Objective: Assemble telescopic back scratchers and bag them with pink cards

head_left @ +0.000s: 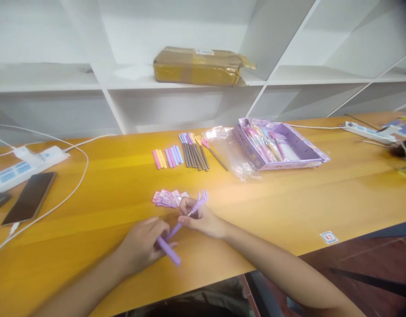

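My right hand [201, 220] is closed around a purple back scratcher [201, 200], its clawed head pointing up and away. A purple length [174, 230] runs from that hand down toward my left hand [145, 242]. Closed fingers of my left hand grip a purple tube [170, 252], which sticks out toward the table's front edge. Whether the two purple lengths join is hidden by the fingers. Just beyond my hands lie several overlapping pink printed cards [168, 198]. Farther back are pink, yellow, purple and blue tubes [170, 156], beside a row of back scratchers [193, 152] with dark rods.
Clear plastic wrapping [235, 154] lies against an open purple box [288, 165] holding wrapped items. At left are a phone [29, 198], a power strip [38, 163] and a looping white cable [85, 165]. A taped parcel [196, 66] rests on the shelf; another power strip [367, 132] is at right.
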Available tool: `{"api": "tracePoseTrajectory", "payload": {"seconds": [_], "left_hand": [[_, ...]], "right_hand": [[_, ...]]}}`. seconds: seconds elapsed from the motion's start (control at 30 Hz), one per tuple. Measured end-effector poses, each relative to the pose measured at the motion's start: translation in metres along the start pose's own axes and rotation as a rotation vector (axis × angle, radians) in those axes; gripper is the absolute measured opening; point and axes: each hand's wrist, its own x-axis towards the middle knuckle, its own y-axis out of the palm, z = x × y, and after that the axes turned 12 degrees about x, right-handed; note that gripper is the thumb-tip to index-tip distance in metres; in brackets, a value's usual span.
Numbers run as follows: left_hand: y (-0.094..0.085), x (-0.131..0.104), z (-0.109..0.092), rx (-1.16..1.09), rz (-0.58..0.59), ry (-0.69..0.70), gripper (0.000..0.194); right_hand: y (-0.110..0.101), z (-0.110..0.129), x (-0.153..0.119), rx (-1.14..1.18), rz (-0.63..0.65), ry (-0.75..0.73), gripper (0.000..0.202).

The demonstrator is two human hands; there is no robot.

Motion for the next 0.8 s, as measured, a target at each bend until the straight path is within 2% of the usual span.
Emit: {"api": "tracePoseTrajectory", "payload": {"seconds": [0.1,0.23,0.3,0.43,0.57,0.67,0.8], "left_hand": [[0.003,-0.002,0.0,0.148,-0.055,0.021,0.021],[-0.001,0.002,-0.001,0.244,-0.095,0.161,0.029],[-0.004,0.004,-0.004,0.271,-0.128,0.189,0.029],[-0.007,0.007,-0.013,0.353,-0.21,0.198,0.029],[-0.009,0.009,-0.016,0.438,-0.204,0.226,0.026],[-0.008,0.013,-0.019,0.465,-0.211,0.187,0.033],[-0.006,0.014,-0.028,0.375,-0.19,0.084,0.039]], "right_hand": [[0.001,-0.002,-0.001,0.014,0.029,0.033,0.048],[0.008,0.002,-0.006,-0.346,0.085,-0.023,0.047],[0.015,0.004,-0.01,-0.443,0.112,-0.018,0.053],[0.027,0.002,-0.013,-0.37,0.021,0.057,0.056],[0.027,-0.005,-0.009,-0.294,-0.104,0.078,0.063],[0.023,-0.007,-0.004,-0.285,-0.114,0.07,0.065],[0.019,0.001,-0.004,-0.295,-0.102,0.087,0.065]]}}
